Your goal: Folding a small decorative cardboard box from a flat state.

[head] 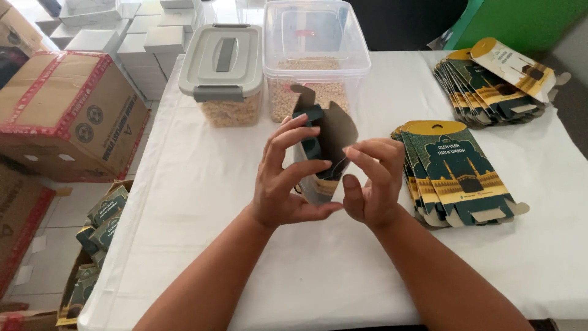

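Note:
A small dark green and gold cardboard box (331,138) stands partly folded above the white table (202,184), its grey inner flaps open at the top. My left hand (285,178) grips its left side, fingers curled over the flaps. From the right, my right hand (370,181) pinches the same box with fingertips on its edge. Both hands hold it near the table's middle.
A fanned stack of flat box blanks (459,175) lies right of my hands, another stack (496,83) at the far right. Two clear tubs of beige contents, a grey-lidded one (223,73) and a taller one (315,58), stand behind. Cardboard cartons (67,113) and a box of finished packs (98,239) sit left.

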